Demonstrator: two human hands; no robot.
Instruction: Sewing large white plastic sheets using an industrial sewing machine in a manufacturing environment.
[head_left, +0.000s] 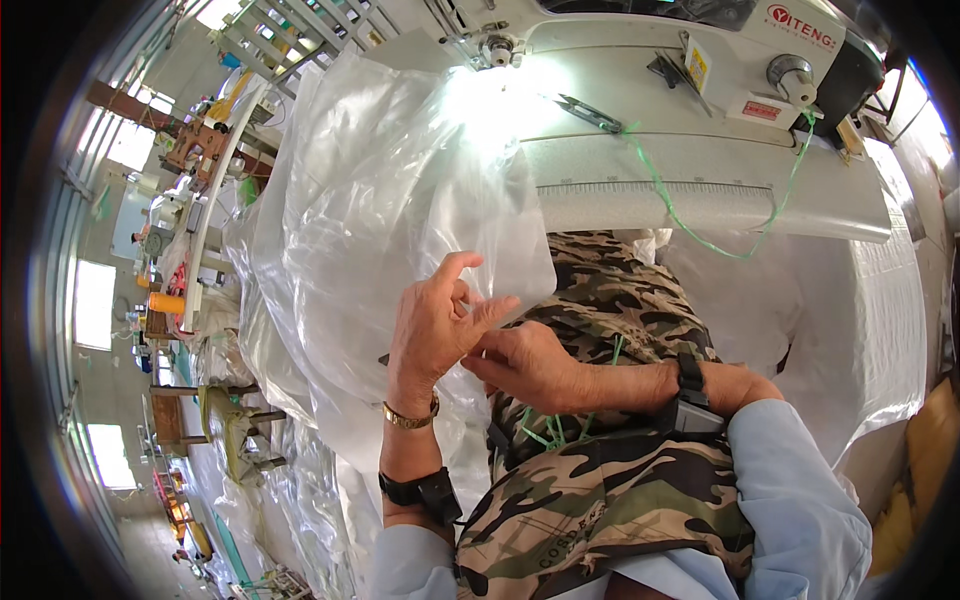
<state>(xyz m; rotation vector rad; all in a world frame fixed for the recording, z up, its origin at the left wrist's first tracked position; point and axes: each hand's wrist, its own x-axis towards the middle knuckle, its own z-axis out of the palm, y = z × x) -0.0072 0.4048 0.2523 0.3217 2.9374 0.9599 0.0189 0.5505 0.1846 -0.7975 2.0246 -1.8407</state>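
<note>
Translucent plastic sheeting (350, 200) is lying at eleven o'clock from the nearer left hand (428, 335), its long axis running one-to-seven.
That hand's thumb and forefinger are standing apart, nothing visible between; right hand (535, 370) is resting curled, any hold unclear.

We wear light blue sleeves (800, 500) and a camouflage garment (650, 490) of green, tan and black. Our left wrist (408, 393) has a golden band (408, 419), both forearms (635, 385) black straps (404, 490).
</note>
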